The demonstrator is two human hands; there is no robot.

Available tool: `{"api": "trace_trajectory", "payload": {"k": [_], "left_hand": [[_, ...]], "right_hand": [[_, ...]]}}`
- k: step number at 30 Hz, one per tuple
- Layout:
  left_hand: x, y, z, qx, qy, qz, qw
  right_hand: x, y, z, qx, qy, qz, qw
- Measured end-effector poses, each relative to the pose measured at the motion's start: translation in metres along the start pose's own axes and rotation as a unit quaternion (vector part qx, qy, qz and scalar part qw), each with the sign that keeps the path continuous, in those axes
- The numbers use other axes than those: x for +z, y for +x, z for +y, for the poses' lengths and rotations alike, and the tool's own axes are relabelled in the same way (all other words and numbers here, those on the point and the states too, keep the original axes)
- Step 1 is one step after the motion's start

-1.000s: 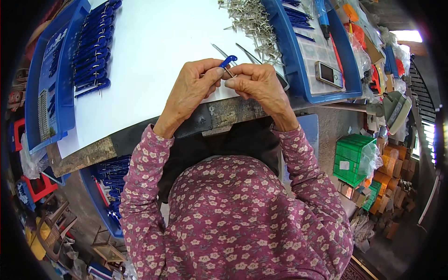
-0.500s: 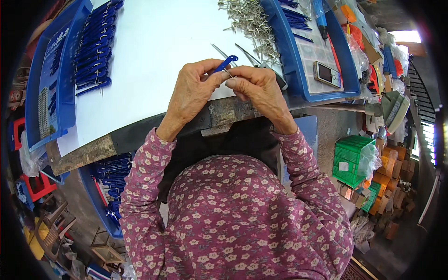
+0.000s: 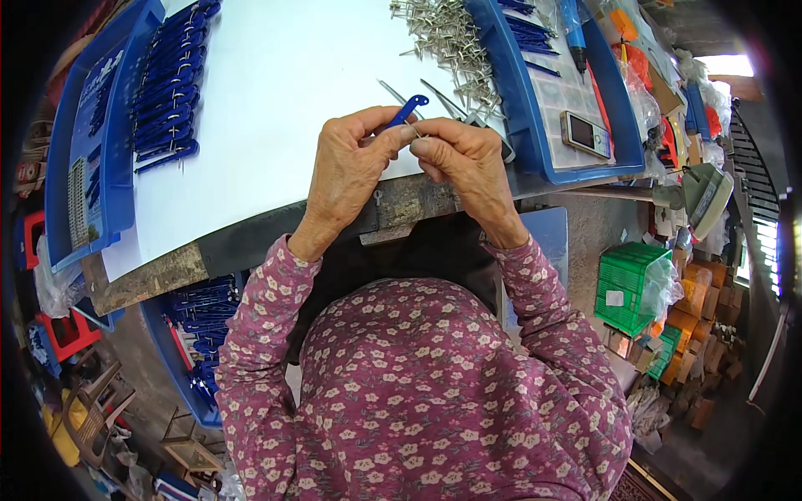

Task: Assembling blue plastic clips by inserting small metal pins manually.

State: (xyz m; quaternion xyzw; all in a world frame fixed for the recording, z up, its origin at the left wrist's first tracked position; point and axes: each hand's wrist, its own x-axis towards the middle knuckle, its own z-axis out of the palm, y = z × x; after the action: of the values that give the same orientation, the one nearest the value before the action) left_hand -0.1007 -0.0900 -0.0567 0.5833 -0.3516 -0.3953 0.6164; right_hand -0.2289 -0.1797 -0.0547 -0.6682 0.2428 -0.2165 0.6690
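My left hand [image 3: 349, 171] pinches a narrow blue strip [image 3: 408, 109] with a rounded, holed end, which sticks up past the fingers. Close against it, the thumb and forefinger of my right hand [image 3: 469, 165] are closed on a thin metal pin [image 3: 419, 132], mostly hidden by the fingertips. The two hands meet just above the table's near edge. Beyond them lies a heap of silvery flat-headed pins [image 3: 447, 42]. Tweezers [image 3: 444, 98] lie partly behind my right hand. On the left, many similar blue strips [image 3: 171, 92] are stacked in a column.
Blue trays [image 3: 117, 200] [image 3: 535, 142] flank the white-covered table [image 3: 292, 83]; the right one holds a mobile phone [image 3: 586, 134] and a blue pen-like tool [image 3: 574, 37]. Below the table edge at left is another tray of blue strips [image 3: 205, 313]. A green crate [image 3: 626, 284] stands at right.
Both hands stay together at the blue strip, with only a slight shift to the right. The strip's holed end has moved slightly up and right.
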Motion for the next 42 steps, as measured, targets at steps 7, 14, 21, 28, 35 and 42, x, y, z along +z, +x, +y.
{"api": "trace_trajectory", "payload": {"k": [7, 14, 21, 28, 35, 42], "left_hand": [[0.001, -0.001, -0.005, 0.002, 0.047, 0.025, 0.999], [0.005, -0.002, -0.009, -0.009, -0.009, 0.042, 0.999], [-0.002, -0.002, -0.010, -0.058, -0.133, -0.016, 0.989], [-0.005, 0.000, -0.020, -0.110, -0.213, -0.063, 0.969], [-0.005, 0.002, -0.023, -0.107, -0.272, -0.116, 0.949], [-0.004, 0.002, -0.022, -0.102, -0.284, -0.130, 0.945]], "right_hand": [[0.010, 0.000, 0.010, -0.219, -0.276, 0.077, 0.933], [0.007, -0.001, 0.008, -0.170, -0.301, 0.062, 0.936], [-0.001, 0.006, -0.008, 0.013, -0.047, -0.040, 0.998], [-0.006, 0.005, -0.004, 0.034, -0.056, -0.056, 0.996], [-0.009, 0.001, -0.001, 0.064, 0.039, -0.036, 0.997], [-0.011, -0.002, -0.004, 0.058, 0.014, -0.034, 0.998]]}}
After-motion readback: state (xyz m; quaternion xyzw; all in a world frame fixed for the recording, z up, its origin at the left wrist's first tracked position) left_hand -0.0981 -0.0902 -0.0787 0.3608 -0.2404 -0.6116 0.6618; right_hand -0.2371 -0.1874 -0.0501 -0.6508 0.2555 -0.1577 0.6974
